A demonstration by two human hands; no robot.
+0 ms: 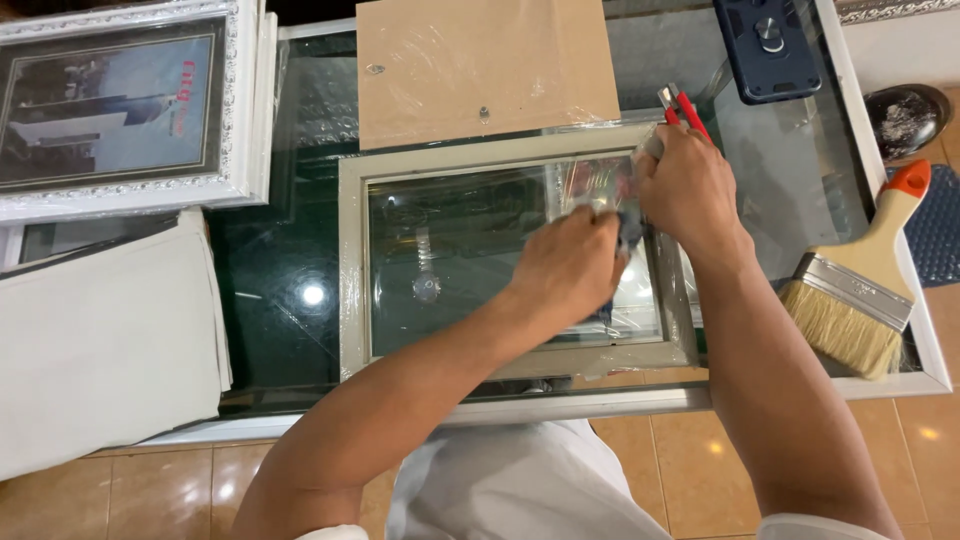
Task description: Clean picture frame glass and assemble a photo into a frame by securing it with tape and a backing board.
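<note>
Frame (515, 262) long axis left-right | right hand (690, 190) grip clenched — red cutter (683, 112) (pointing away) | left hand (565, 265) unclear

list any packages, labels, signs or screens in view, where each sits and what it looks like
Framed print: top left of the glass table, rectangular, ornate white frame, dark mat, grey-blue picture with small red lettering.
Clear plastic wrap: around the beige picture frame at centre, crinkled and see-through, under both hands.
Wrapped backing board: top centre, tan rectangle under shiny film.
Phone case: top right, dark blue, ring holder; no screen shows.
</note>
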